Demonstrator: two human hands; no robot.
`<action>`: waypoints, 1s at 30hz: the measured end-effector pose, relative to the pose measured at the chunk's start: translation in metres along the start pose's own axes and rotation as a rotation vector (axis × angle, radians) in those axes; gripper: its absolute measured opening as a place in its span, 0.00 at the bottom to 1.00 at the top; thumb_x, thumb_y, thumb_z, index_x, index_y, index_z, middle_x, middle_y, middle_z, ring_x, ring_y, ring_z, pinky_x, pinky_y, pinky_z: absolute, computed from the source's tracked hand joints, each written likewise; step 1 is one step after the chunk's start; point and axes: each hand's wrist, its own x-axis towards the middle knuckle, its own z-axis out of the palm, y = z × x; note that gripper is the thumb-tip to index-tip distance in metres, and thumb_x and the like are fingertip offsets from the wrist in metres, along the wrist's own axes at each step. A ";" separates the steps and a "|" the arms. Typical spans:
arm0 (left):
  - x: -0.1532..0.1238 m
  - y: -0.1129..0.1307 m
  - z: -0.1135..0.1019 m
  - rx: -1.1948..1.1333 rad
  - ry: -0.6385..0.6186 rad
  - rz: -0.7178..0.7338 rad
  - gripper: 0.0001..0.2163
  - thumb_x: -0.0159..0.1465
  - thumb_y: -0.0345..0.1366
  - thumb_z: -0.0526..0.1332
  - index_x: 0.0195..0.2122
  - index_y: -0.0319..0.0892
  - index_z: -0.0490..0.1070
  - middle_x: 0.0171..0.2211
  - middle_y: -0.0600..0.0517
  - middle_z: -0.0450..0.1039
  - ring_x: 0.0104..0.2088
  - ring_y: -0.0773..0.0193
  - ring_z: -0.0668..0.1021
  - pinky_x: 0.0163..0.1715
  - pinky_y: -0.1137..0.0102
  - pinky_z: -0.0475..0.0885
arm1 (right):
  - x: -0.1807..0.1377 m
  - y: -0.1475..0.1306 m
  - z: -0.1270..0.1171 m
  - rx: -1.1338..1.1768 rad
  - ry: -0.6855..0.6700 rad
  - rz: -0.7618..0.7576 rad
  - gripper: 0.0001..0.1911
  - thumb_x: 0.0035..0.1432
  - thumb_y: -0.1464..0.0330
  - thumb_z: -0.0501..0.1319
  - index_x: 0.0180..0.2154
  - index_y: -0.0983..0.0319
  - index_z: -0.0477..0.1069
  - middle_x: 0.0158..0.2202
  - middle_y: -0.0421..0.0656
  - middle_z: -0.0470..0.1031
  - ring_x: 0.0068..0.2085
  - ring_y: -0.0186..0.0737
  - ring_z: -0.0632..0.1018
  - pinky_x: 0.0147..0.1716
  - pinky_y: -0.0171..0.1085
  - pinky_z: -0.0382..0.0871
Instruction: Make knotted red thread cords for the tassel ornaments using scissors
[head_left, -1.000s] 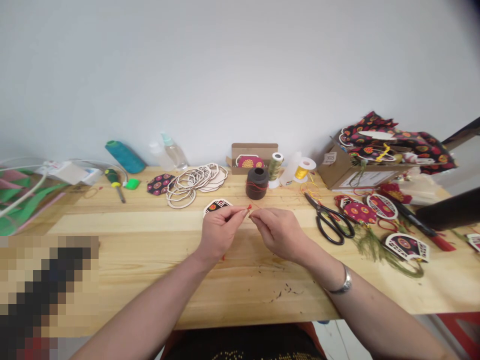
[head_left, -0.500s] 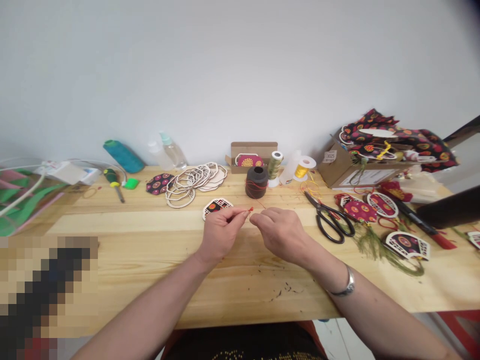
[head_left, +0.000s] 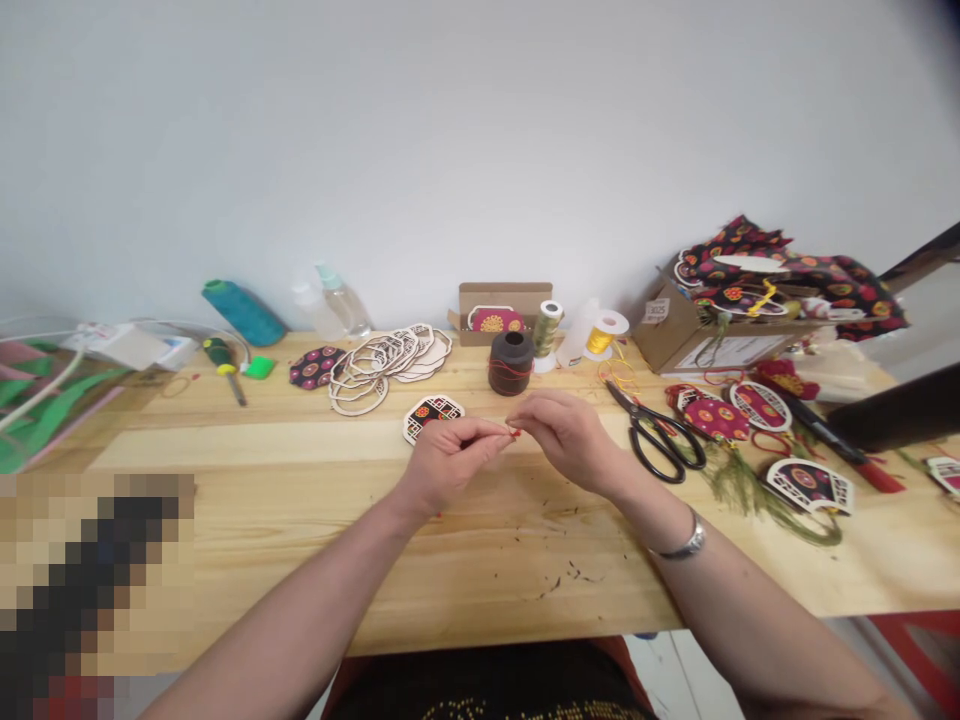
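My left hand and my right hand meet over the middle of the wooden table. Both pinch a thin red thread between thumb and fingertips, and the fingertips nearly touch. A silver bracelet sits on my right wrist. Just beyond my left hand lies a small fan-shaped ornament with a black, red and white pattern. A dark spool wound with red thread stands behind the hands.
Black scissors lie right of my hands, with patterned ornaments and green tassels beyond. A cardboard box with fabric stands far right. Wooden frames, a screwdriver, bottles and thread spools line the back.
My hands have come closer together, and the pinch point has shifted slightly to the right. The red thread stays held in both.
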 end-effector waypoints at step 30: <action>-0.002 -0.003 0.005 0.112 0.216 0.024 0.08 0.57 0.36 0.65 0.32 0.42 0.83 0.27 0.51 0.82 0.28 0.63 0.79 0.30 0.72 0.74 | -0.007 -0.023 0.008 -0.471 -0.086 -0.168 0.13 0.62 0.78 0.50 0.32 0.63 0.71 0.22 0.41 0.72 0.25 0.35 0.68 0.24 0.36 0.56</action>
